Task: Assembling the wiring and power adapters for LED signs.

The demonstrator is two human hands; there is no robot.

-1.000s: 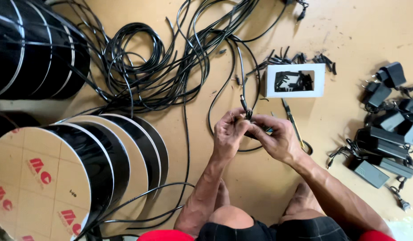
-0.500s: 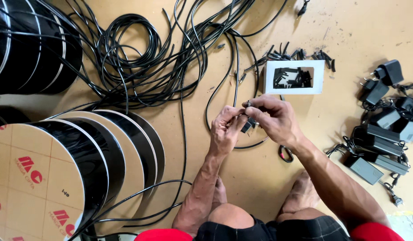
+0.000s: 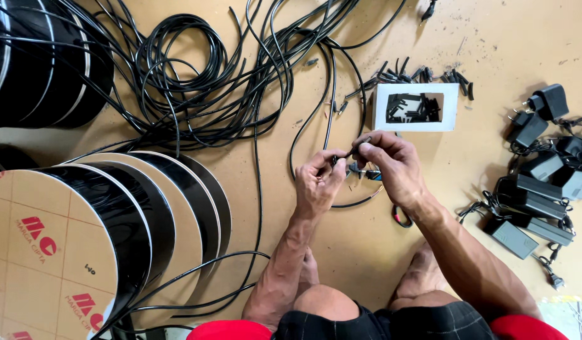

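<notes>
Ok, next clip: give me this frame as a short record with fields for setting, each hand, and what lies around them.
setting: person seated on a tan floor, seen from above
left hand: left hand pinches the end of a black cable
right hand: right hand holds a small black sleeve piece at that cable end
ahead: white tray of small black pieces
left side: cable reels, loose black cable tangle
right side: black power adapters

Large cable reels [image 3: 83, 245] fill the lower left of the frame, with darker reels [image 3: 39, 63] at upper left; loose black cable coils [image 3: 203, 82] sprawl across the top; a white tray of small black parts [image 3: 415, 108] sits upper centre; black power adapters [image 3: 542, 182] crowd the right edge.
</notes>
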